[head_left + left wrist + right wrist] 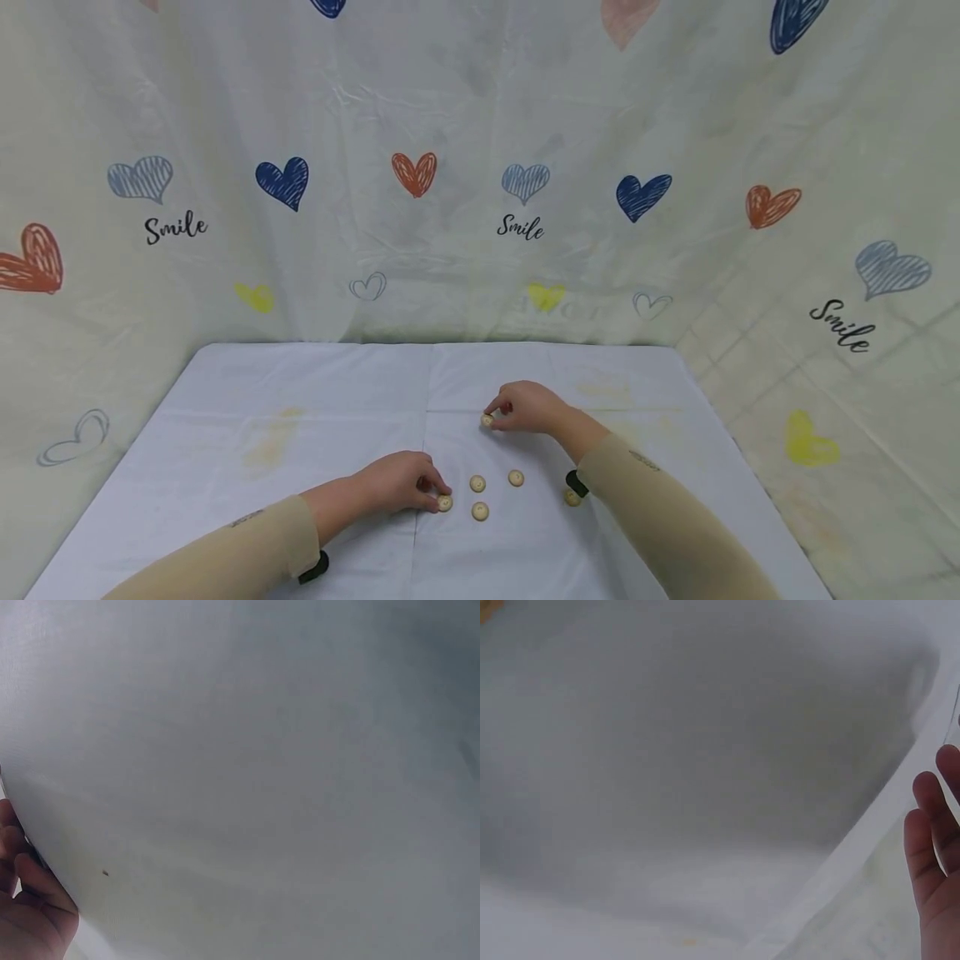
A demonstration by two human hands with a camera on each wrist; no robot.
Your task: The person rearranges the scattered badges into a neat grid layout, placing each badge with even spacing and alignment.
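In the head view, my left hand (pixel 397 483) pinches a small round beige disc (pixel 445 503) low over the white table, between thumb and fingertips. Farther back, my right hand (pixel 531 407) holds a similar disc (pixel 487 422) at its fingertips. Each disc has faint markings on its face, too small to read. Between and below the hands lie more such discs: one upper disc (pixel 477 483), one lower disc (pixel 480 511) and one to their right, a disc (pixel 516 477). The left wrist view shows curled fingers (pixel 41 889); the right wrist view shows several fingers (pixel 930 840) extended, with no disc visible.
Partly covered by the right sleeve and its dark wrist strap (pixel 577 483), another beige disc (pixel 572 497) lies on the table. A white cloth (pixel 337 400) covers the tabletop. Behind stands a curtain (pixel 457 100) printed with hearts and the word Smile.
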